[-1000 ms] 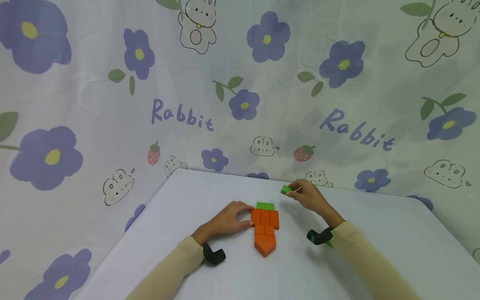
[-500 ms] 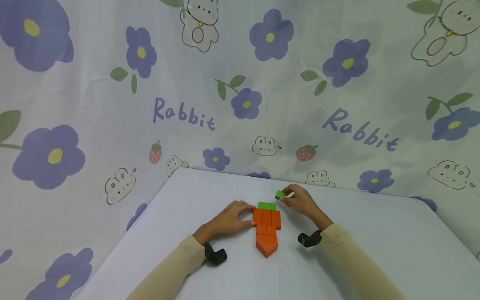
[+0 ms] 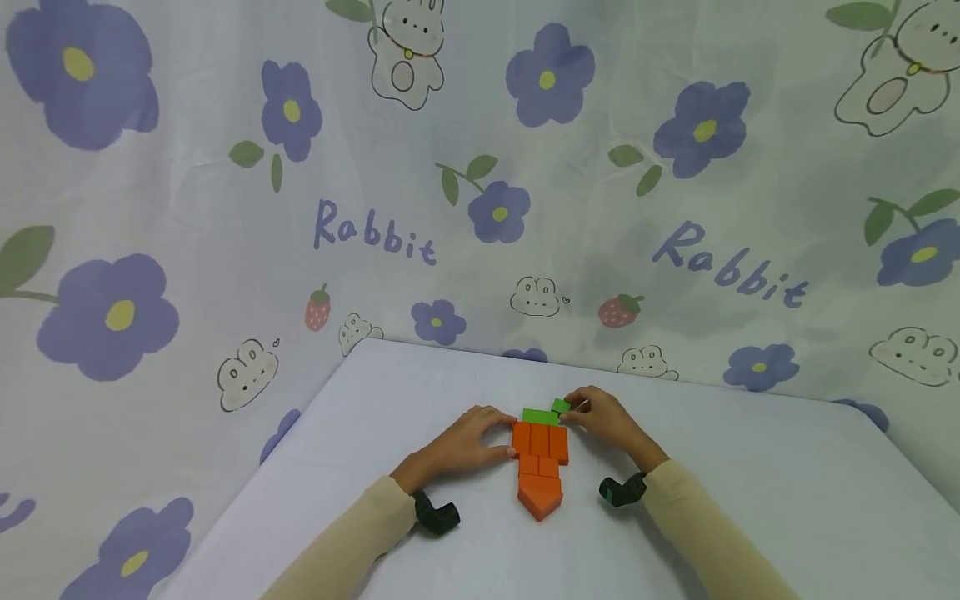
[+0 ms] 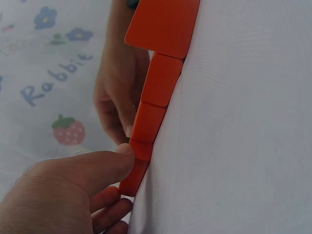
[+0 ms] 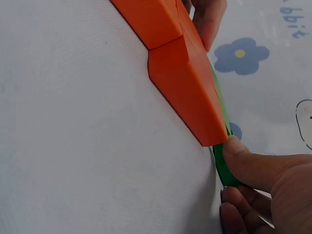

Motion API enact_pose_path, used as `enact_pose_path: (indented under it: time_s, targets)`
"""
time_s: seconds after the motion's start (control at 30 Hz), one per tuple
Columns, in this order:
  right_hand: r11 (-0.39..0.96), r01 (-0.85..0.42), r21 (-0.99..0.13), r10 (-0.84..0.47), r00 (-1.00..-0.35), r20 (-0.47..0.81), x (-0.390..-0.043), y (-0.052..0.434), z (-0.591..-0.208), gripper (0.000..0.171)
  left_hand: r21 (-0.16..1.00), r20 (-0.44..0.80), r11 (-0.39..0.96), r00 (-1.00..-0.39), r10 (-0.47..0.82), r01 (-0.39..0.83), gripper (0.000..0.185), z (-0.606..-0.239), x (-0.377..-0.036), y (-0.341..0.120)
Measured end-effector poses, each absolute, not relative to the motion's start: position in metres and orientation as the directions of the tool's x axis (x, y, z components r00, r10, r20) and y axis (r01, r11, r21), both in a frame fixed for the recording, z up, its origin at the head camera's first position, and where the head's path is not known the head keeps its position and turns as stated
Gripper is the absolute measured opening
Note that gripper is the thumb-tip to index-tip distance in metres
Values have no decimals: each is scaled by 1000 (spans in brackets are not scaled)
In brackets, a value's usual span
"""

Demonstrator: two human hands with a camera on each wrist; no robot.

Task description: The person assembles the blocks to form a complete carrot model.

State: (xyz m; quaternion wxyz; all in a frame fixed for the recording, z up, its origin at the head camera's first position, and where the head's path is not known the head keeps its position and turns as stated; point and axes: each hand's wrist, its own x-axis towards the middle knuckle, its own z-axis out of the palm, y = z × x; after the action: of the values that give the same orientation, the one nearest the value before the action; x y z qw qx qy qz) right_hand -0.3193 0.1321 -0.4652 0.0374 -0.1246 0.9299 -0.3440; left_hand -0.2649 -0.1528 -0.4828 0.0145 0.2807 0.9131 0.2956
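Several flat orange blocks (image 3: 540,442) form a shape with a pointed near end. A green rectangular block (image 3: 540,417) lies along its far edge. My left hand (image 3: 468,440) comes from the left, thumb and index finger at the near and far corners of the leftmost orange block (image 4: 134,178). My right hand (image 3: 606,422) pinches a small green block (image 3: 561,406) between thumb and fingers. That block is at the right end of the green rectangular block; whether they touch is unclear. In the right wrist view, the thumb partly covers the small green block (image 5: 225,168).
The white tabletop (image 3: 420,375) spreads around the blocks. Behind it hangs a patterned cloth (image 3: 465,275) with flowers, rabbits and lettering. A black wrist camera (image 3: 437,515) sits on the left wrist, another black wrist camera (image 3: 622,490) on the right.
My right hand has moved left and nearer, lowering the small green block beside the green rectangular block. My left hand has stayed at the orange blocks. The head view has shifted slightly.
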Motion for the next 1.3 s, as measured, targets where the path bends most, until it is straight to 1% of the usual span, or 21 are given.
enact_pose_path:
  time_s: [0.17,0.5,0.73,0.9,1.03,1.17,1.3]
  targets:
    - [741,-193,-644,-253,-967,-2,-319,133,-465,33,541,147,667,-839,524,512,55,-483,-265,-153]
    - [748,-186,-637,-241,-971,1,-318,137,-468,32,550,152,654,-832,533,520,55,-482,-262,-150]
    - [744,-218,-632,-260,-965,26,-317,140,-467,39,553,150,654,-834,531,516,55,-481,-262,-148]
    - [745,-215,-631,-257,-966,25,-316,145,-466,43,561,146,651,-836,530,511,56,-482,-262,-149]
    - [730,-205,-652,-257,-966,16,-313,151,-461,45,558,139,661,-841,522,503,56,-483,-262,-150]
    - [701,-257,-665,-293,-954,60,-303,162,-451,44,553,134,668,-845,517,497,56,-483,-263,-151]
    - [690,-352,-633,-346,-928,138,-288,179,-439,42,551,141,669,-846,514,499,55,-481,-264,-152]
